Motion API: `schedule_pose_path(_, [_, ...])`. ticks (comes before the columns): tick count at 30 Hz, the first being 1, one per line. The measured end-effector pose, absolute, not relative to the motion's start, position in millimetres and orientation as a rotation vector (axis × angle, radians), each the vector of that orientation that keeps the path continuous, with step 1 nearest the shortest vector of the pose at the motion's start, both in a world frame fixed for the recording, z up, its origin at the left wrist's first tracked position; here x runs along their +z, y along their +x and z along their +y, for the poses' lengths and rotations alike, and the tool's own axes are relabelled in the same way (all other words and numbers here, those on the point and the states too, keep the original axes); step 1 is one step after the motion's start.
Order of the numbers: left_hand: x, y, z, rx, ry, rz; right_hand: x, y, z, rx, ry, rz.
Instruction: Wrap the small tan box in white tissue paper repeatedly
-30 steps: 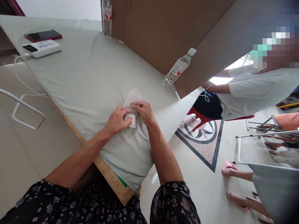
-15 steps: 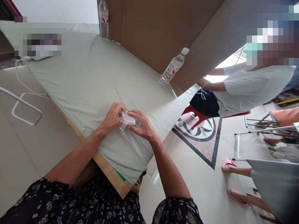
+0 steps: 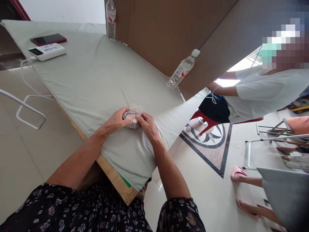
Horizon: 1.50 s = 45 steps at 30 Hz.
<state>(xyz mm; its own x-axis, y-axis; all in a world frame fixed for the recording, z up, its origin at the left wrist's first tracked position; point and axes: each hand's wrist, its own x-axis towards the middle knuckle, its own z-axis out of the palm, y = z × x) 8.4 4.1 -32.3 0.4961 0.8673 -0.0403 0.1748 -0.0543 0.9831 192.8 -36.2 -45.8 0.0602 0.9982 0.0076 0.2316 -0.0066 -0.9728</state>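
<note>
Between my two hands is a small white packet [image 3: 130, 123] in thin, see-through wrapping, held just over the table near its front corner. My left hand [image 3: 115, 121] is closed around its left side, thumb lying across the top. On the other side, my right hand [image 3: 149, 128] pinches the packet's right edge with thumb and fingers. Loose wrapping [image 3: 136, 108] stands up at the far side of the packet. What is inside is too small to make out.
A pale green cloth covers the table [image 3: 79, 71]. Water bottles stand by a large brown board, one upright [image 3: 111, 22], one slanted in view [image 3: 181, 71]. A phone [image 3: 49, 39] and white power bank [image 3: 49, 51] lie far left. A seated person [image 3: 263, 93] is at right.
The packet has turned in my hands, and its wrapping now rises at the far side. My left thumb has moved across its top. The view has shifted slightly.
</note>
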Motion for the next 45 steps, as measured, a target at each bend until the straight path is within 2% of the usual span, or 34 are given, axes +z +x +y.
schedule_pose_path(6, [-41.8,15.5,4.7,0.763,1.529,0.888,-53.7,200.8,-44.7,0.542,-1.518,-1.324])
schedule_pose_path(9, [-46.2,15.9,4.7,0.806,1.517,0.880,-55.1,205.7,-51.0,0.449,-1.506,-1.366])
schedule_pose_path(19, [-52.6,14.8,3.7,0.856,1.525,0.939,-74.6,209.7,-42.4,0.598,-1.453,-1.468])
schedule_pose_path(27, [-49.0,11.3,7.6,0.781,1.572,0.811,-70.2,209.0,-34.1,0.638,-1.368,-1.629])
schedule_pose_path(37, [-53.6,9.1,7.6,0.691,1.470,0.744,-72.7,210.1,-31.4,0.743,-1.476,-1.634])
schedule_pose_path(45, [-51.4,8.0,11.8,0.682,1.642,0.749,-72.3,207.3,-34.5,0.749,-1.455,-1.612])
